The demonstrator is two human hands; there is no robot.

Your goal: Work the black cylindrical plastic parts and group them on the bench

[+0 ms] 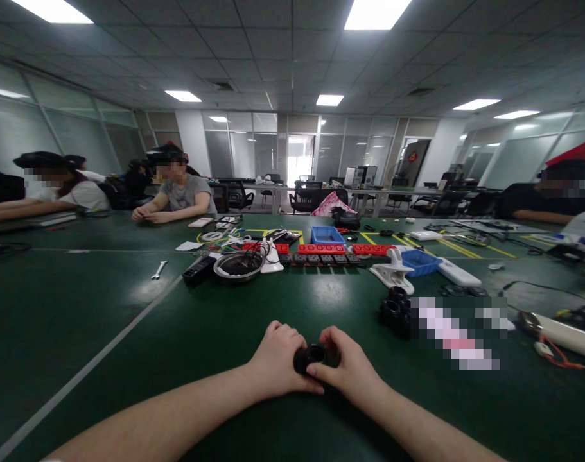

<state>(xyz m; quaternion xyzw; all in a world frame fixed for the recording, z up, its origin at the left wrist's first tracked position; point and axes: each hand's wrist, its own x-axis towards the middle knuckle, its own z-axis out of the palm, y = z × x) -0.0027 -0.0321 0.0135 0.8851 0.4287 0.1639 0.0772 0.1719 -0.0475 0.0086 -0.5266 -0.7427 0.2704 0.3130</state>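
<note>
Both hands meet around a small black hollow cylinder [315,353], its open round end facing up towards me. My left hand [280,356] is closed about its left side, thumb low in front. From the right, my right hand [347,359] grips it between thumb and curled fingers. Part of the cylinder is hidden by the fingers, and I cannot tell whether it is one piece or two. Several similar black cylinders [395,311] stand clustered on the green table [215,340] to the right of my hands.
A metal bowl [239,264] with cables, a white clamp stand [393,271], blue trays [327,235], red socket strips [321,249] and a wrench [160,269] lie across the table. A blurred-out item [456,333] sits to the right. Other people [183,192] sit around the table.
</note>
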